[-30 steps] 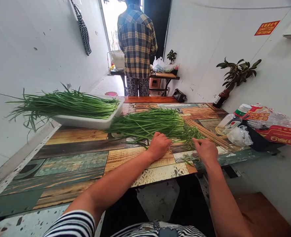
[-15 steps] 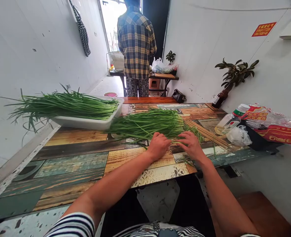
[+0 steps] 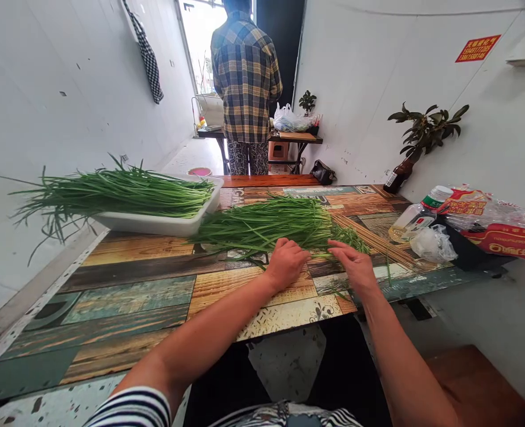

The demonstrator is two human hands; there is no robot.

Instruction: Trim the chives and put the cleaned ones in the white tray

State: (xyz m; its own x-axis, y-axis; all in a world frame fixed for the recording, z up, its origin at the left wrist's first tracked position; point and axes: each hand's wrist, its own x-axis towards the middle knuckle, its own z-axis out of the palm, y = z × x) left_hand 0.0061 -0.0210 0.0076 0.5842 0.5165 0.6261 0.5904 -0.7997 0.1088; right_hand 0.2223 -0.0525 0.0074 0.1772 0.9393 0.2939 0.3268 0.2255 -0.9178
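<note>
across the patterned tabletop (image 3: 146, 308), your left hand (image 3: 286, 263) curls closed around a few green stalks (image 3: 319, 255) beside the leafy pile (image 3: 271, 219); your right hand (image 3: 355, 267), loosely bent, meets their ends, any pinch unclear. tugging hard could snap them; a slack left grip could scatter them.

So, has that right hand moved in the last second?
Yes: the right hand is farther left, away from the clear bottle, and nearer the left hand.
</note>
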